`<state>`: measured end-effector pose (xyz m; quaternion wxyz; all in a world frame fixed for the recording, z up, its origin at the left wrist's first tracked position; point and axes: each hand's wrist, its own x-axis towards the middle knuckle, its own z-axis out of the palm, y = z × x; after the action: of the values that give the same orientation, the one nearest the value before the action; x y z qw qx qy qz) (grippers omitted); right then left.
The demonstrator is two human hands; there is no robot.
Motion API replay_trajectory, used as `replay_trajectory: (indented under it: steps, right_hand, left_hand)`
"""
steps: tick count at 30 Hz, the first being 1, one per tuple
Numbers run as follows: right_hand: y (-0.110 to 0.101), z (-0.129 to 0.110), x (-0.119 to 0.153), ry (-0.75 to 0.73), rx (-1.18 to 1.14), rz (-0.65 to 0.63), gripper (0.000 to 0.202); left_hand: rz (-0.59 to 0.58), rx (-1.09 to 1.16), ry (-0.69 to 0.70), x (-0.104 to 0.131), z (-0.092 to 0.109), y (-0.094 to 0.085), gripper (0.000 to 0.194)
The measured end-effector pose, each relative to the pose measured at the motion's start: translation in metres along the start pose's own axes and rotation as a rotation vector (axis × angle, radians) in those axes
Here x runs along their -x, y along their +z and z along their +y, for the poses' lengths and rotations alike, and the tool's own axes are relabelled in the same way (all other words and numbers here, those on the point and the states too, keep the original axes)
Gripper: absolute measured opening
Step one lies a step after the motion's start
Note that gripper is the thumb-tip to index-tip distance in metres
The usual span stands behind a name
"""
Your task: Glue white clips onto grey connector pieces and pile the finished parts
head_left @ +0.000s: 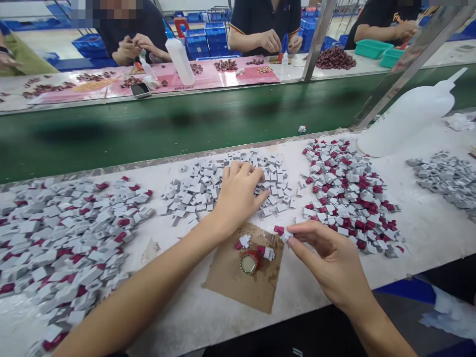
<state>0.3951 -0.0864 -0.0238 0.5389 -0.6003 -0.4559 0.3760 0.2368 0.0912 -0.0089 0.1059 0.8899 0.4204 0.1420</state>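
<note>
Hand at right [332,265] pinches a maroon-ended piece [285,234] while the left hand [240,193], half open, touches grey blocks [199,190]

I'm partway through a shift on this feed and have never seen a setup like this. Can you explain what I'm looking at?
There is no machine arm here: these are a person's two bare hands, seen by a camera worn on that person's head, looking forward and down. The left hand reaches into a pile of loose grey pieces. The right hand holds a small grey-and-maroon piece between thumb and fingertips. Between the forearms, on the white table, lies a brown sheet bearing a round red item and a few small pieces. Grey-and-maroon piles lie at left and right. Beyond a green strip, other people work with their own hands.
</note>
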Motion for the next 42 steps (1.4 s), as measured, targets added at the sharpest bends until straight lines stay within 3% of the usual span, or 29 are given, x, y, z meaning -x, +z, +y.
replay_trajectory:
  steps: [3,8,15,23,28,33,37,42]
  right_hand:
    - [0.004,-0.001,0.005,-0.001,-0.001,-0.026,0.007]
    - [0.006,-0.005,0.018,0.005,-0.014,-0.097,0.014]
    - [0.012,-0.001,0.031,0.018,0.002,-0.211,0.018]
    - [0.02,0.004,0.035,-0.036,0.014,-0.212,0.02]
    - [0.022,0.002,0.034,-0.069,0.037,-0.187,0.019]
    - [0.023,0.001,0.034,-0.08,0.026,-0.187,0.019]
    - [0.023,0.001,0.036,-0.076,0.018,-0.195,0.02]
    - [0.016,-0.003,0.031,-0.028,-0.021,-0.181,0.016]
  left_hand:
    - [-0.009,-0.068,0.045,0.0,0.004,0.004,0.009]
    - [-0.001,-0.166,0.154,0.002,0.006,0.009,0.022]
    - [0.037,-0.172,0.167,0.007,0.005,0.012,0.022]
    - [-0.057,-0.046,0.113,0.005,0.01,0.009,0.024]
    - [0.039,0.177,0.078,0.009,0.006,0.008,0.018]
    - [0.111,0.299,0.051,0.022,0.0,-0.01,0.016]
    - [0.03,0.574,-0.055,0.035,-0.006,-0.03,0.01]
    - [-0.111,1.126,-0.352,0.05,-0.012,-0.044,0.015]
